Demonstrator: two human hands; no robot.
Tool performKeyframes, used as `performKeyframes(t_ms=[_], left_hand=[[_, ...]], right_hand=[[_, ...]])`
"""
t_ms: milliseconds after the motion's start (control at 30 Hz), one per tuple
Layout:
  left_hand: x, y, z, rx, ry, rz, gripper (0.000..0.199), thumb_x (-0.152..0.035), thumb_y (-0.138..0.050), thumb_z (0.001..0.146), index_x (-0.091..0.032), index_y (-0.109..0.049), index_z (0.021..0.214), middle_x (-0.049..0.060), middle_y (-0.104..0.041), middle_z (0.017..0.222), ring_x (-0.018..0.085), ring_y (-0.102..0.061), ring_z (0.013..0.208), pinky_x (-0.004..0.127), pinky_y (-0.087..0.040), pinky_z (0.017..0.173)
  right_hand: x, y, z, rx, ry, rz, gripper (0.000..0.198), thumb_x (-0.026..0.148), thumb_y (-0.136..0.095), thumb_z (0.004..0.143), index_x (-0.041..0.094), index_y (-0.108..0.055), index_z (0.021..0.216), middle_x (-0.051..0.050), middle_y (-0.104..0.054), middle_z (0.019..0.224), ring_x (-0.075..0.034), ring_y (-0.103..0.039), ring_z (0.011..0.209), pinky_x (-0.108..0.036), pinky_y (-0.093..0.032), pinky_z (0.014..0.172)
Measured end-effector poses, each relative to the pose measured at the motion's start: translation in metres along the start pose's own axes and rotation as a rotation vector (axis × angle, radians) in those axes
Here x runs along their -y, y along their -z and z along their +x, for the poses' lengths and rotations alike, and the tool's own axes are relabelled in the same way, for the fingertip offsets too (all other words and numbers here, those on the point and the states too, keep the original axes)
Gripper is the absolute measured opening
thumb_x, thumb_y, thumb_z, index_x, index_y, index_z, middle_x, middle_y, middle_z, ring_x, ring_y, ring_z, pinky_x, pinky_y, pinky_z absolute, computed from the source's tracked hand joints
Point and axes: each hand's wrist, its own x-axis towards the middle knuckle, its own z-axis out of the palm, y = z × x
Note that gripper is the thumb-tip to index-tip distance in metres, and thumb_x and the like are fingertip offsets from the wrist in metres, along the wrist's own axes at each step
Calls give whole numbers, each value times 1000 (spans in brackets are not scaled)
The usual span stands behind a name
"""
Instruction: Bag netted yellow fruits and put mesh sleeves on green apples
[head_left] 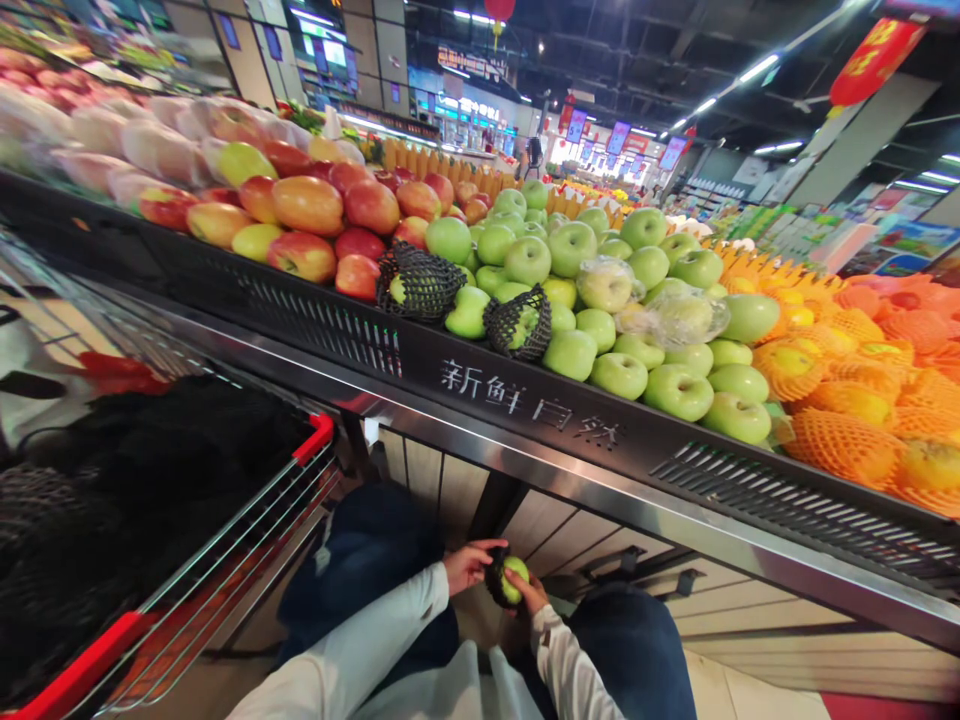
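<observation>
Low in front of my lap, my right hand grips a green apple from its right side, thumb over the front. A black foam net covers the apple's left part, leaving the rest bare. My left hand is just left of the net, its index finger stretched toward the net's upper edge and its other fingers partly bent. Whether that fingertip touches the net is too small to tell. On the shelf above, two netted green apples, a left one and a right one, lie among bare green apples.
The black shelf front and its metal edge run across, above my knees. Red apples lie left, orange-netted fruit right. A wire shopping cart with red corners, heaped with black nets, stands close at my left.
</observation>
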Motion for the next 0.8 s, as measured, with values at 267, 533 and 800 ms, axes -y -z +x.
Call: performKeyframes(t_ms=[267,533,800], left_hand=[[2,3,6,7,143,127,46,-24,-86,56,-23,-77,101,3,-70,81,3,-38,48,20,-1,46],[-2,-3,3,21,175,68,35,-42,-78,75,-10,-71,88,-2,-55,58,5,-41,48,20,-9,43],[-4,1,8,-196,59,65,29,-39,-71,82,-13,-65,94,3,-68,77,9,-57,59,19,-29,46]], right_hand=[[8,1,-1,-126,155,65,100,57,-91,37,16,-56,120,-5,-70,93,-18,-67,75,-26,-52,65],[7,-11,-7,-14,262,103,113,45,-95,35,18,-48,135,-7,-69,104,-19,-67,86,-31,-55,80],[18,-20,-24,201,244,-85,88,21,-93,35,16,-62,118,-4,-71,100,-17,-63,88,-29,-49,90]])
